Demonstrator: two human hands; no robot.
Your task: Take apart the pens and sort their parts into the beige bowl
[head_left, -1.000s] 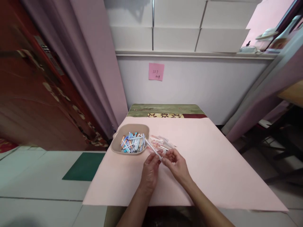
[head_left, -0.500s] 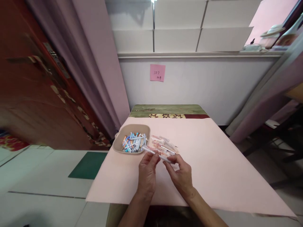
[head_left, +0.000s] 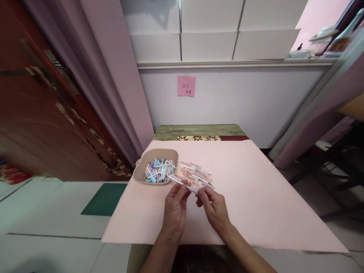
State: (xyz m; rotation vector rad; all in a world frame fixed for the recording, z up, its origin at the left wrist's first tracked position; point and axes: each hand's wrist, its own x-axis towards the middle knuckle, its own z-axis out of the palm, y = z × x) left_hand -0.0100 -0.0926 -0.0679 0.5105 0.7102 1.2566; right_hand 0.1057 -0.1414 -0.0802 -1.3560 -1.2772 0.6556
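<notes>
A slim pen in a clear plastic wrapper (head_left: 174,178) slants between my two hands, over the near side of the table. My left hand (head_left: 174,208) pinches it around the middle, with the shiny wrapper end poking out to the upper left. At the lower right end, the fingers of my right hand (head_left: 214,206) are closed on the same pen and cover its tip. Just beyond my fingers lies a loose pile of wrapped pens (head_left: 196,172) with pinkish printing. To the left, a beige bin (head_left: 136,172) holds many blue, white and orange pens (head_left: 160,170).
A pale pink cover (head_left: 250,212) lies over the table, whose green back edge (head_left: 199,130) meets the wall. A pink note (head_left: 186,86) is stuck on that wall. On the left are a reddish door (head_left: 42,125) and a green mat (head_left: 104,199) on the floor.
My right hand has shifted slightly left, its fingers curling more tightly over the pen's lower end. My left hand keeps its pinch. The whole view has shifted a little.
</notes>
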